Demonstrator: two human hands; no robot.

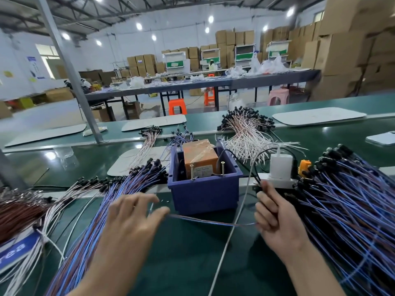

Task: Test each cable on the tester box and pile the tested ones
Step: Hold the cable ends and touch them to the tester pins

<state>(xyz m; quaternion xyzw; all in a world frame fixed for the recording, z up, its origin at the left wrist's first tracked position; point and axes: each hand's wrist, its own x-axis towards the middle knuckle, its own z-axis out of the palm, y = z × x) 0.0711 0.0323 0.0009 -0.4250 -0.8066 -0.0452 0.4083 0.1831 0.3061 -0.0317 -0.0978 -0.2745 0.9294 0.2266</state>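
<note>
While the left hand (132,218) pinches one end of a thin blue cable (209,221) and the right hand (275,218) curls round the other, it stretches just before the tester box (201,159); light, limp, probably best held near its ends.

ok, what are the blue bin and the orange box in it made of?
Blue bin: likely moulded plastic, matte, uniform colour, thick rim. Orange box: outer clear tape or film, glossy and wrinkled; beneath it possibly cardboard, can't confirm.
</note>
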